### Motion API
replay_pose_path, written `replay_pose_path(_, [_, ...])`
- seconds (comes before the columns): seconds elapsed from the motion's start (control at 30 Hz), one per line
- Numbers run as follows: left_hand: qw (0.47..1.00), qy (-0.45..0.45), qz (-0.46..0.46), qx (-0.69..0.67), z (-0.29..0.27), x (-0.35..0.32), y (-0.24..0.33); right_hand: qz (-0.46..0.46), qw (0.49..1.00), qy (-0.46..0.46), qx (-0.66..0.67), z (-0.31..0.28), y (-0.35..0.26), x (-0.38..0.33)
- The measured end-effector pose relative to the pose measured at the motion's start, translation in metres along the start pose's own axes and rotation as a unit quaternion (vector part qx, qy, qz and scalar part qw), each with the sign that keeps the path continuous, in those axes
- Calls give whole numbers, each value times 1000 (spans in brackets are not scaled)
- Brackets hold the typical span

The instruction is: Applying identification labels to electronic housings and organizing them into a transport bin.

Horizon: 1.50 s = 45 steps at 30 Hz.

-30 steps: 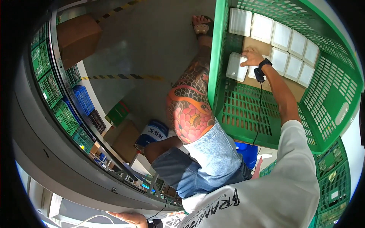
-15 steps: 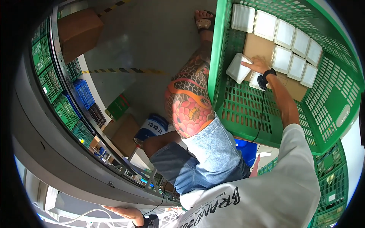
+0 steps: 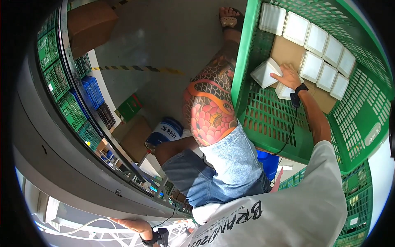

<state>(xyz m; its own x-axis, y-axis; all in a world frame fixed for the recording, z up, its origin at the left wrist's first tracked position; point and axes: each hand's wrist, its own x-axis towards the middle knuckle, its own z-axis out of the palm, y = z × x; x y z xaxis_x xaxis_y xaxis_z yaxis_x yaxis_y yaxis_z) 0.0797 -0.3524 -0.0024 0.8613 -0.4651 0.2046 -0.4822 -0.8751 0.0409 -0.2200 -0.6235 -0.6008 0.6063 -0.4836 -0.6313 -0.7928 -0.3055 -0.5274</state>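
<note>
My right hand (image 3: 289, 76) reaches into a green plastic crate (image 3: 267, 127), fingers spread over a cardboard sheet (image 3: 283, 52). Its thumb touches the edge of a loose white rectangular case (image 3: 264, 71), which leans tilted near the crate's left wall. Partly hidden under the wrist is another white case (image 3: 284, 91). More white cases (image 3: 311, 66) lie in rows beyond the hand and to its right. At the lower left, my left hand (image 3: 132, 224) is stretched out flat beside the edge of a grey worktop (image 3: 82, 181), with no object visible in it. Both wrists wear black bands.
Stacked green crates (image 3: 354, 197) stand at the lower right. A brown carton (image 3: 91, 25) and a blue-and-white bucket (image 3: 164, 132) sit on the left side. Below the worktop edge are blue (image 3: 92, 92) and green baskets. A thin black cable (image 3: 293, 127) hangs from my right wrist across the crate.
The loose white case has tipped up further, showing its side, with my right thumb still at its edge. The view has shifted slightly. My left hand stays by the worktop.
</note>
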Motion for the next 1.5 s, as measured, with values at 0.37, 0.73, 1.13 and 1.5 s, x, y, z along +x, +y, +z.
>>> replay_pose_path(0.37, [973,-63,217,-42,23,32,27,-32,983,166,-67,-46,-26,-53])
replay_pose_path(0.73, [913,29,196,-357,-8,-28,-1,-528,707,455,-116,-291,-276,-339])
replay_pose_path(1.13, [402,-38,-199,-893,-109,-138,-143,-899,303,195,-249,-223,-622,-418])
replay_pose_path(1.5, [577,96,-309,-750,-99,-198,-276,-857,428,287,14,-166,-664,-311])
